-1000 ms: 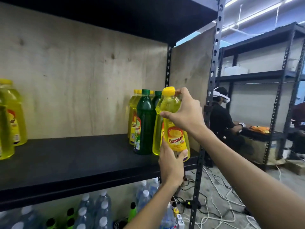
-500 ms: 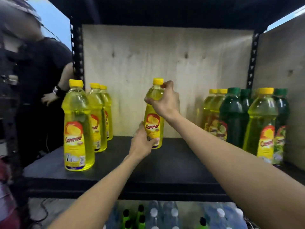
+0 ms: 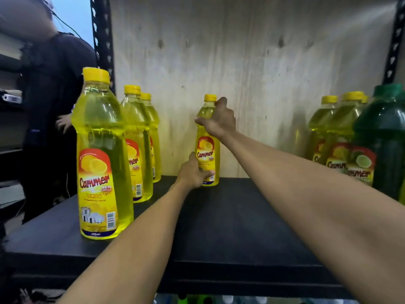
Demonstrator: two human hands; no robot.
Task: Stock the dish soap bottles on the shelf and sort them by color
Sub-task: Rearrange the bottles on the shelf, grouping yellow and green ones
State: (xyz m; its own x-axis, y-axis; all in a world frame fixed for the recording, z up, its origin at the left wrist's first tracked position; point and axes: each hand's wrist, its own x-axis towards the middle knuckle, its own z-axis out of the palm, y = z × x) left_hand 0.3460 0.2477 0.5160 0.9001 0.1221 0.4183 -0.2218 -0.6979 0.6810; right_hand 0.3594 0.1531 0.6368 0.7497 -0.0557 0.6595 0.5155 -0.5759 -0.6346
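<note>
A yellow dish soap bottle (image 3: pixel 207 150) stands upright at the back middle of the black shelf (image 3: pixel 230 227), against the plywood back panel. My right hand (image 3: pixel 219 119) grips its neck just under the yellow cap. My left hand (image 3: pixel 192 172) holds its lower body near the base. Three more yellow bottles stand in a row on the left: a near one (image 3: pixel 100 163), a middle one (image 3: pixel 137 145) and a far one (image 3: pixel 153 137). On the right stand yellow bottles (image 3: pixel 335 132) mixed with a dark green bottle (image 3: pixel 383 137).
A person in dark clothes (image 3: pixel 52 102) stands just left of the shelf's perforated black upright (image 3: pixel 102 40). Another upright (image 3: pixel 394 40) rises at the back right. Caps of other bottles (image 3: pixel 228 299) show on the level below.
I carried the yellow bottle from the mixed group on the right over to the back middle of the shelf. It now rests on the shelf farther back than half a second ago.
</note>
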